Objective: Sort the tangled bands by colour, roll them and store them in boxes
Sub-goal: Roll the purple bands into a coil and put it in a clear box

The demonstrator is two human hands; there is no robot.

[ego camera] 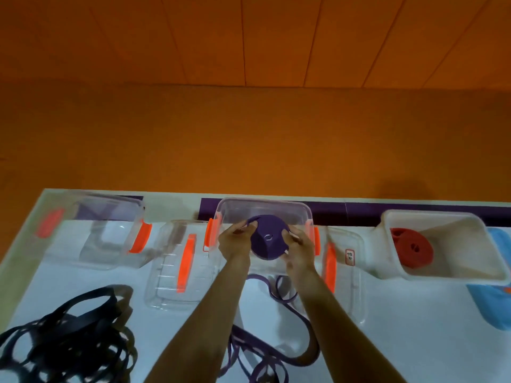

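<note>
A rolled purple band point(268, 239) sits between both hands over the middle clear box point(264, 207) with orange clips. My left hand point(235, 241) grips the roll's left edge and my right hand point(300, 246) grips its right edge. Loose purple bands point(260, 352) trail over the table below my forearms. A tangle of dark navy bands point(69, 335) lies at the front left. A rolled red band point(412, 248) rests inside the white box point(445, 275) at the right.
An empty clear box point(107, 233) stands at the back left. Two clear lids point(179, 266) point(351, 272) with orange clips lie flat beside the middle box. A blue lid point(492, 302) shows at the right edge. An orange wall rises behind the table.
</note>
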